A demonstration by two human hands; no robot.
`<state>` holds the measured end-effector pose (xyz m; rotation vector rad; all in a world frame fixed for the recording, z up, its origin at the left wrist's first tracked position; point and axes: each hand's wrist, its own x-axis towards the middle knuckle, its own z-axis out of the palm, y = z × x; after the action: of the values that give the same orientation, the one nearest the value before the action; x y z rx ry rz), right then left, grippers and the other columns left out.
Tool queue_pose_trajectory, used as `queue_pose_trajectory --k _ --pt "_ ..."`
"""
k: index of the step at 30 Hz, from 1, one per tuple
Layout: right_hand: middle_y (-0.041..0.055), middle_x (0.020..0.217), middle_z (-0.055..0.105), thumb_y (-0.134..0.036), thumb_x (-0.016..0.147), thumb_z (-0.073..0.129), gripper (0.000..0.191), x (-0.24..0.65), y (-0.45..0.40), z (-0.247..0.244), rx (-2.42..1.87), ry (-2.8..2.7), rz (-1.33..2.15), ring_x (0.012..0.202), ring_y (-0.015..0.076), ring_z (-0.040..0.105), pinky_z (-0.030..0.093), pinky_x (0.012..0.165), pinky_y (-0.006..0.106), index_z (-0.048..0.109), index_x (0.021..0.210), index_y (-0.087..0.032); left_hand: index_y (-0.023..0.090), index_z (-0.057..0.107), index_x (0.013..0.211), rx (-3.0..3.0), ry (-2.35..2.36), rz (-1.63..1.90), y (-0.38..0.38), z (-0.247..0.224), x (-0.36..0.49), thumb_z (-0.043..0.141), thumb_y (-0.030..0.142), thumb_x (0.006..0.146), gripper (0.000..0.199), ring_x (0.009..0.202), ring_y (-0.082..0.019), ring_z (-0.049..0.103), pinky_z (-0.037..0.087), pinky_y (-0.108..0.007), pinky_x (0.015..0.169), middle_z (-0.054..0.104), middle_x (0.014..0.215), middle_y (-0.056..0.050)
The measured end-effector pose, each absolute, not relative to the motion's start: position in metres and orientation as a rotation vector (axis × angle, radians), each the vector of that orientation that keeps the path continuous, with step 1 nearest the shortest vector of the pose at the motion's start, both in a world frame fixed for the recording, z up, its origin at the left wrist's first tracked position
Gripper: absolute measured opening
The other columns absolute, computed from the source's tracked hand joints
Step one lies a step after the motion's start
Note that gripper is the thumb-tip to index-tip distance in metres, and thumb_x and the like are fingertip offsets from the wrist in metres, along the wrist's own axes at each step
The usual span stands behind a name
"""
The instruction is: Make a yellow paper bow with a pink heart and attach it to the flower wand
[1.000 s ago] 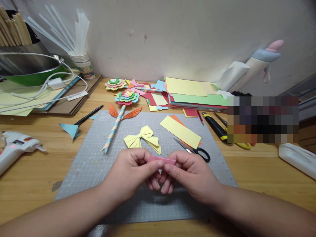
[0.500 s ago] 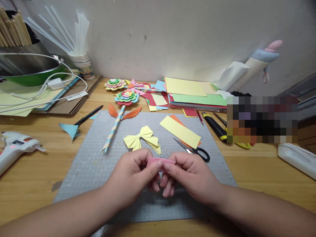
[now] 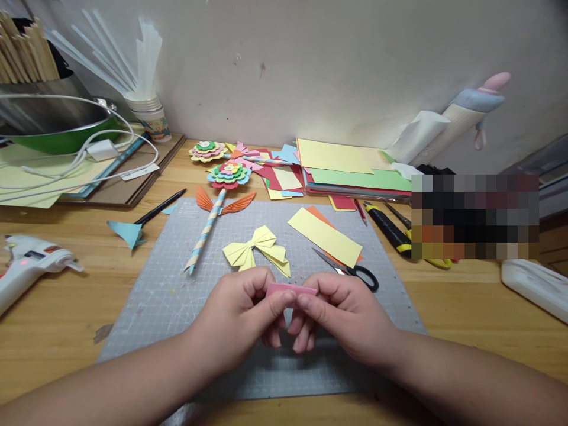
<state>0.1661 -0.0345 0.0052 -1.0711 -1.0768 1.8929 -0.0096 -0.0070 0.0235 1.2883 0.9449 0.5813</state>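
Note:
A small folded piece of pink paper is pinched between my left hand and my right hand. Both thumbs press on its near face, almost tip to tip, with the index fingers behind it. The hands hover over a grey cutting mat. Just beyond my left hand lies a folded yellow paper bow. Black-handled scissors rest past my right hand, beside a yellow paper strip that overlaps an orange one.
A paper flower on a striped stem with orange leaves lies at the mat's back left. The glue gun is at far left, near a black pen. Behind are stacked coloured papers; a utility knife lies right.
Hardly anything differs. Both hands keep their pinch on the pink paper, and the whole view has shifted very slightly.

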Motion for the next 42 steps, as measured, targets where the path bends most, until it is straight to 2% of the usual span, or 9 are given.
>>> queue_pose_trajectory --k 14,26,30,32,36,42 --pt "-0.0001 0.063 0.066 -0.046 0.082 0.065 0.033 0.166 -0.035 0.005 -1.102 -1.072 1.882 0.050 0.0093 0.066 0.052 0.047 0.019 0.057 0.074 -0.015 0.016 0.050 0.065 1.170 0.886 0.586 -0.008 0.023 -0.009 0.061 0.042 0.083 0.032 0.045 -0.008 0.057 0.044 -0.018 0.045 0.062 0.057 0.002" --pt "-0.0007 0.060 0.061 -0.048 0.084 0.059 0.036 0.166 -0.032 0.010 -1.133 -1.302 1.871 0.048 0.0076 0.059 0.047 0.047 0.019 0.054 0.068 -0.016 0.016 0.051 0.068 1.267 0.935 0.571 -0.008 0.020 -0.011 0.060 0.038 0.084 0.029 0.047 -0.007 0.050 0.039 -0.018 0.046 0.057 0.058 0.003" --pt "-0.0006 0.055 0.057 -0.038 0.087 0.052 0.032 0.167 -0.032 0.013 -1.103 -1.604 1.797 0.049 0.0080 0.052 0.042 0.049 0.020 0.056 0.063 -0.016 0.015 0.054 0.069 1.323 0.935 0.427 -0.006 0.019 -0.013 0.063 0.037 0.081 0.026 0.045 -0.006 0.045 0.034 -0.017 0.042 0.058 0.058 0.001" --pt "-0.0012 0.053 0.054 -0.034 0.087 0.050 0.032 0.169 -0.032 0.015 -1.097 -1.695 1.690 0.048 0.0080 0.048 0.039 0.048 0.021 0.056 0.061 -0.016 0.015 0.053 0.070 1.269 0.891 0.376 -0.004 0.018 -0.013 0.063 0.038 0.081 0.027 0.044 -0.006 0.046 0.036 -0.016 0.042 0.058 0.058 0.001" --pt "-0.0019 0.049 0.052 -0.031 0.087 0.047 0.033 0.172 -0.033 0.014 -1.122 -1.625 1.606 0.045 0.0080 0.045 0.037 0.047 0.021 0.052 0.058 -0.017 0.016 0.053 0.076 1.117 0.788 0.413 -0.001 0.017 -0.010 0.065 0.039 0.079 0.026 0.048 -0.008 0.051 0.043 -0.017 0.040 0.059 0.062 0.002" --pt "-0.0022 0.050 0.053 -0.028 0.087 0.049 0.029 0.174 -0.033 0.011 -1.070 -1.571 1.594 0.046 0.0075 0.046 0.037 0.047 0.019 0.052 0.060 -0.017 0.015 0.052 0.066 1.081 0.824 0.443 -0.002 0.019 -0.010 0.068 0.035 0.076 0.027 0.042 -0.005 0.047 0.042 -0.016 0.039 0.054 0.054 0.005"
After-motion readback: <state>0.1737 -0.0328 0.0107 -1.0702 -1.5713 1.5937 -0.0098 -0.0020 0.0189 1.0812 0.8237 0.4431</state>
